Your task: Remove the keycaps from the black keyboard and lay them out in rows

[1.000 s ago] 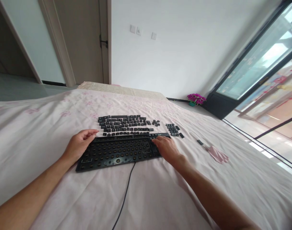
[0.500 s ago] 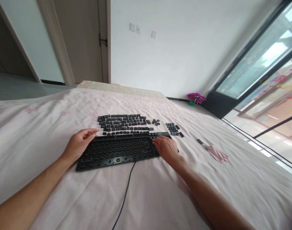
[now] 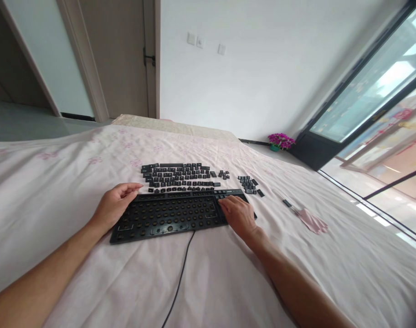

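A black keyboard frame [image 3: 170, 214] with its keycaps off lies on a pale pink bed sheet [image 3: 57, 182], its cable [image 3: 178, 282] running toward me. My left hand [image 3: 114, 205] rests curled against the frame's left end, thumb along the top edge. My right hand [image 3: 238, 214] lies flat over the frame's right end, fingers spread on it. Beyond the frame sit rows of loose black keycaps [image 3: 178, 175] and a smaller group of keycaps [image 3: 249, 184] to the right.
A small tool [image 3: 285, 202] and a folded pink cloth [image 3: 312, 222] lie on the sheet at the right. Past the bed stand a pot of purple flowers [image 3: 279, 141], a glass sliding door [image 3: 375, 91] and a doorway [image 3: 119, 59].
Both hands stay on the keyboard frame. The view has shifted slightly; the frame and hands sit a little further right than before.
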`<state>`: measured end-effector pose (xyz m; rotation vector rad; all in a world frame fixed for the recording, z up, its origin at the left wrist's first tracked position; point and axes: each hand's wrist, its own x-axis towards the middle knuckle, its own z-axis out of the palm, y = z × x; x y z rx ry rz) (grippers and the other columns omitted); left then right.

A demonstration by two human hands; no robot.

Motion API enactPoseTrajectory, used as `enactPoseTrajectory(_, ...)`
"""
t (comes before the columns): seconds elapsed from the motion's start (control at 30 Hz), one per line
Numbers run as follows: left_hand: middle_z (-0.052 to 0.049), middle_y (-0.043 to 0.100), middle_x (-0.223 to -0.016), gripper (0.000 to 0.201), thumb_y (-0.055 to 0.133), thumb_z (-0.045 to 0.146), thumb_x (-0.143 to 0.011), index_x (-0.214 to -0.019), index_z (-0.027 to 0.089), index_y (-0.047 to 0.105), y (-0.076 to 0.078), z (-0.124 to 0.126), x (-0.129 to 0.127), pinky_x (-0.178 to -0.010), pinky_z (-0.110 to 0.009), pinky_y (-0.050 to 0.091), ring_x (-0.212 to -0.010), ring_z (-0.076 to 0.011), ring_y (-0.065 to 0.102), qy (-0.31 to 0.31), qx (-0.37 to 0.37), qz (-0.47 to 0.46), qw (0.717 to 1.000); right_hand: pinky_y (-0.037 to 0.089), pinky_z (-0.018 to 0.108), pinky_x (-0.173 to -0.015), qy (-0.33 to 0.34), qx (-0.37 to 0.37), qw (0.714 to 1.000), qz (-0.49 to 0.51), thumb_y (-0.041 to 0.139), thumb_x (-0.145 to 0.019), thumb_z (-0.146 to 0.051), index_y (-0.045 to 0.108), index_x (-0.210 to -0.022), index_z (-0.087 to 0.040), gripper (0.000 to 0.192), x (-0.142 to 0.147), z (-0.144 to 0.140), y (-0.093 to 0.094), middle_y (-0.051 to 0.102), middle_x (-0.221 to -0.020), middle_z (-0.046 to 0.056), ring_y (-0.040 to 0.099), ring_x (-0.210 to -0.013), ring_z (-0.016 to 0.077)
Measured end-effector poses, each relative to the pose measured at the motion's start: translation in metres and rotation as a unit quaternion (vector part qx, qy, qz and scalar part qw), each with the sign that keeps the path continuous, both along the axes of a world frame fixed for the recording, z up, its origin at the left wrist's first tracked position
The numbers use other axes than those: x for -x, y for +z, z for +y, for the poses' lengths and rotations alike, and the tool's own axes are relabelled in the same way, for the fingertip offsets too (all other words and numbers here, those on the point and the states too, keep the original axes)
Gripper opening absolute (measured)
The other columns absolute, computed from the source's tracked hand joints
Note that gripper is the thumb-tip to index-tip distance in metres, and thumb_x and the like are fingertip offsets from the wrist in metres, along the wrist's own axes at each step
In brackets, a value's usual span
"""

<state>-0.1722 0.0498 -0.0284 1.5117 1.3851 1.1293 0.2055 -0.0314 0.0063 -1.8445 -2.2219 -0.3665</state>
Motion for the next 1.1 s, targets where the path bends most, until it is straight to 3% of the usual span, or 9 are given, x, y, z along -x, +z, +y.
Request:
enactPoseTrajectory(0.33,-0.009,0.072,-0.103,0.049,0.062,0.051,-0.078,-0.113,0.017,0.067,-0.001,0.000,0.001,-0.077,-0.030,0.052,-0.093,-0.0248,0.067,0.000,-0.003,0.009,1.000,0.041,0.024,-0.071,0.059,-0.057,0.997,0.012,0.049,-0.097,-0.024,0.073,-0.095,-0.025,0.024,0.001,-0.002,-0.004,0.071,-0.090,0.003,0.062,-0.083,0.0153)
enactPoseTrajectory(0.53,-0.008,0.072,-0.103,0.047,0.063,0.050,-0.078,-0.112,0.018,0.068,-0.001,0.001,0.001,-0.077,-0.029,0.051,-0.093,-0.0242,0.067,-0.003,-0.003,0.009,1.000,0.047,0.024,-0.080,0.058,-0.039,0.990,0.123,0.054,-0.094,-0.026,0.072,-0.090,-0.024,0.019,-0.001,-0.001,-0.002,0.071,-0.101,0.002,0.065,-0.091,0.0155)
enactPoseTrajectory(0.73,-0.007,0.073,-0.104,0.048,0.063,0.051,-0.078,-0.112,0.019,0.068,0.000,0.001,0.001,-0.078,-0.029,0.052,-0.093,-0.0236,0.067,-0.002,-0.007,0.009,1.000,0.048,0.028,-0.080,0.045,-0.005,0.984,0.170,0.061,-0.087,-0.020,0.071,-0.087,-0.025,0.011,-0.005,0.007,0.000,0.071,-0.091,0.000,0.065,-0.087,0.0169)
enactPoseTrajectory(0.87,-0.008,0.073,-0.104,0.050,0.064,0.053,-0.076,-0.111,0.018,0.068,0.000,0.002,0.001,-0.078,-0.030,0.053,-0.093,-0.0248,0.068,0.001,-0.010,0.015,1.000,0.049,0.029,-0.079,0.058,0.016,0.975,0.215,0.064,-0.085,-0.020,0.072,-0.098,-0.025,0.016,-0.010,0.012,0.000,0.068,-0.092,0.002,0.064,-0.089,0.0180)
enactPoseTrajectory(1.1,-0.008,0.073,-0.104,0.048,0.064,0.053,-0.076,-0.110,0.018,0.069,-0.001,0.002,0.001,-0.080,-0.030,0.053,-0.093,-0.0243,0.068,0.001,-0.012,0.018,1.000,0.050,0.033,-0.084,0.099,0.014,0.974,0.201,0.058,-0.090,-0.020,0.073,-0.100,-0.024,0.019,-0.013,0.013,-0.001,0.067,-0.097,0.005,0.062,-0.091,0.0200)
